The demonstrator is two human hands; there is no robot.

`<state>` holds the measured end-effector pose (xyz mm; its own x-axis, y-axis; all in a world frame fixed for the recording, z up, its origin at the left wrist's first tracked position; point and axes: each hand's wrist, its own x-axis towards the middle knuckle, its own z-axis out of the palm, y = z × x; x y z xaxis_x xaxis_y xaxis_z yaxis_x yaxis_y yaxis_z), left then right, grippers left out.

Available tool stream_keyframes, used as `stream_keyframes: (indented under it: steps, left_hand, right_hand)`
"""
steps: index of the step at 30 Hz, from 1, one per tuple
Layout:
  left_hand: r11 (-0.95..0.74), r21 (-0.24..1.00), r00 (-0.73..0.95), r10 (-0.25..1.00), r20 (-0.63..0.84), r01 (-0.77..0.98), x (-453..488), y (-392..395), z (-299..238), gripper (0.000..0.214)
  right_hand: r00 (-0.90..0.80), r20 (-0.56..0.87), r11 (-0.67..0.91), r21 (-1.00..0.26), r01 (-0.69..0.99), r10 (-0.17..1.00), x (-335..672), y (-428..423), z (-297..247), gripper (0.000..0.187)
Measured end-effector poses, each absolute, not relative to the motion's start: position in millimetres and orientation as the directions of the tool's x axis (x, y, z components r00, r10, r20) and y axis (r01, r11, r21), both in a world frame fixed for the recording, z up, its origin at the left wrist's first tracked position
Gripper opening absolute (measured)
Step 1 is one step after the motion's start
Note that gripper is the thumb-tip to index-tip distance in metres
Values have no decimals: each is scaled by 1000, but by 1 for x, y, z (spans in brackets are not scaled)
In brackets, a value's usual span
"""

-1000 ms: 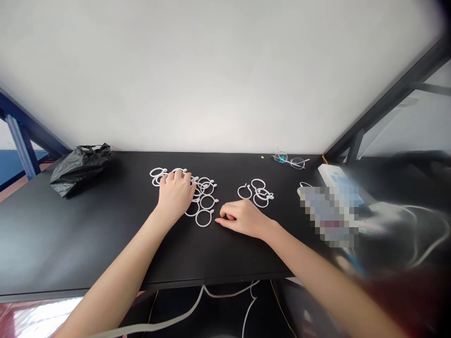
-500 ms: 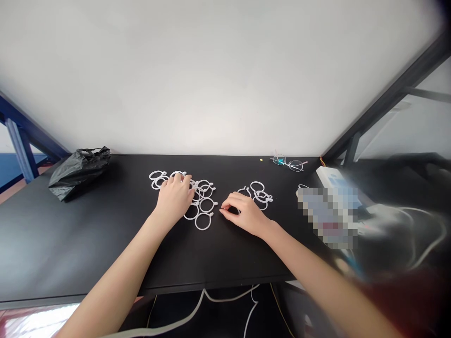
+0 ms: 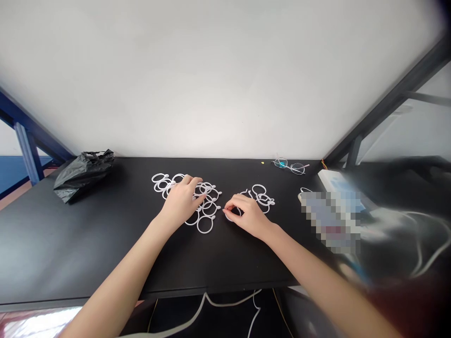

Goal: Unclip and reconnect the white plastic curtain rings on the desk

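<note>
A heap of several white plastic rings (image 3: 205,224) lies on the black table (image 3: 70,234). My left hand (image 3: 182,199) lies on top of the heap, its fingers stretched flat over the rings and gripping none. My right hand (image 3: 246,215) is just right of the heap. Its fingers curl in a pinch round one white ring (image 3: 228,217) at the table surface. A smaller group of white rings (image 3: 263,195) lies just beyond my right hand.
A crumpled black plastic bag (image 3: 84,173) sits at the back left. Spectacles (image 3: 291,165) lie by the wall at the back right. A white device with cables (image 3: 338,183) is at the right. White cables (image 3: 197,312) hang below the table's front edge.
My right hand has moved away from me, towards the small group, and closed on a ring. My left hand has slid a little to the right over the heap.
</note>
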<state>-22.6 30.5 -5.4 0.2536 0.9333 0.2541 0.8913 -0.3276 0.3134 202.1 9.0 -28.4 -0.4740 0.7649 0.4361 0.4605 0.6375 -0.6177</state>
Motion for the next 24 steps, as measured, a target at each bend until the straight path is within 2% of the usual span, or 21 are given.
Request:
stream_keyframes:
  steps: [4, 9, 11, 13, 15, 18, 21, 24]
  left_hand:
    - [-347, 451, 265, 935, 236, 822, -20, 28, -5, 34]
    - [-301, 386, 117, 894, 433, 872, -35, 39, -3, 35]
    - [-211, 359, -3, 858, 513, 909, -48, 50, -8, 40]
    - [-119, 390, -124, 830, 544, 913, -63, 62, -15, 41]
    - [-31, 488, -242, 839, 487, 872, -77, 73, -24, 40]
    - [74, 673, -380, 868, 320, 736, -90, 86, -34, 42]
    - [131, 801, -397, 907, 141, 584, -93, 92, -41, 50]
    - [138, 837, -363, 929, 76, 529, -89, 93, -45, 56]
  right_hand:
    - [-459, 441, 632, -617, 469, 771, 202, 9, -26, 11]
    - [-414, 465, 622, -604, 497, 782, 202, 9, -25, 15]
    - [-388, 481, 617, -600, 508, 786, 202, 10, -25, 16]
    - [-365, 497, 616, -600, 511, 787, 202, 10, -26, 17]
    - [-354, 508, 618, -600, 508, 785, 202, 10, -26, 17]
    - [-348, 514, 618, -601, 507, 784, 201, 10, -26, 18]
    - [-343, 517, 618, -602, 505, 784, 201, 10, -27, 17]
    - [-340, 518, 617, -603, 506, 785, 201, 11, -27, 16]
